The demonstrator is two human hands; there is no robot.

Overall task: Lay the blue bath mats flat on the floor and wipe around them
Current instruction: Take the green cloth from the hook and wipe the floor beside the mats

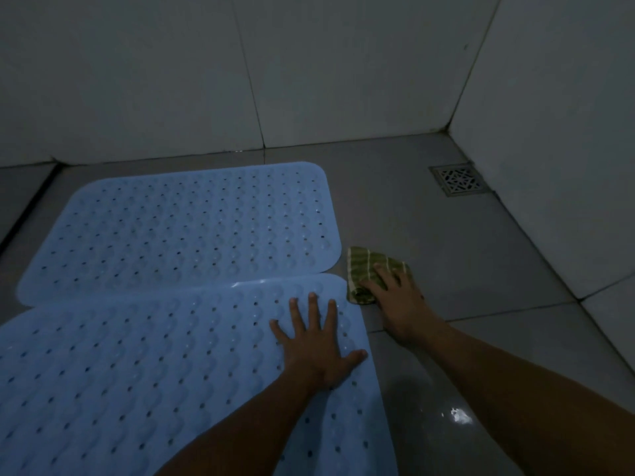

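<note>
Both blue bath mats lay flat on the tiled floor [481, 255]: the far mat [185, 231] near the wall, the near mat [137, 372] just overlapping its front edge. That part looked done; the wiping seemed underway. The left hand [316, 348] pressed the near mat with fingers spread wide. The right hand [395, 300] rested with fingers spread on a green striped cloth [364, 269] on the floor just beside the mats' right edges. The near mat ran out of frame, and dim light hid any dirt.
</note>
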